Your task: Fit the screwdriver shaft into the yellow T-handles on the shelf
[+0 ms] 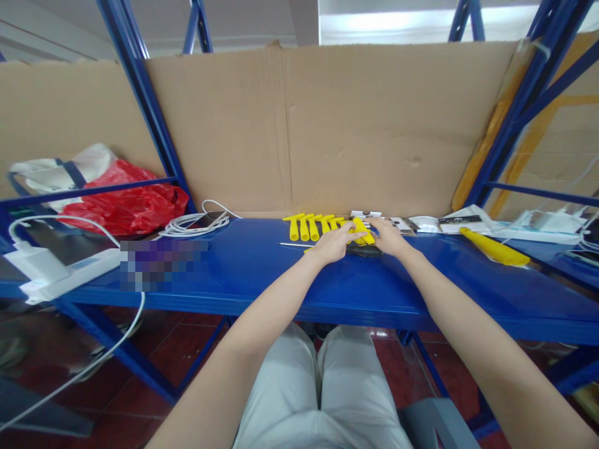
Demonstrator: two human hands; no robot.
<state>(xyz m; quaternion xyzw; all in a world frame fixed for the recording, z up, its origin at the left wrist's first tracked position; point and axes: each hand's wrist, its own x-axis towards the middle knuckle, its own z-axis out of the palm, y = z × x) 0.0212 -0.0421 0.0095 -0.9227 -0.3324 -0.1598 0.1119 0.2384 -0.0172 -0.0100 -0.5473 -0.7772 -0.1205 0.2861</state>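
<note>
A yellow plastic piece (364, 229) with a tube-like stem is tilted between my two hands, just above the blue table. My left hand (333, 243) has its fingers closed at the near left side of this piece. From the right, my right hand (386, 236) grips it too, its fingertips partly hidden. Just left of them, several similar yellow T-shaped pieces (304, 228) stand in a row. Under my left hand lies a screwdriver (366, 251), its black handle toward the right and its thin metal shaft out to the left.
Blue table (262, 268) backs onto a cardboard wall (355, 131). At right lie a yellow bag-like item (495, 248) and white packets (461, 221). At left are a coiled white cable (194, 223), a red plastic bag (128, 199) and a white power strip (79, 274). Blue posts (140, 93) frame the table.
</note>
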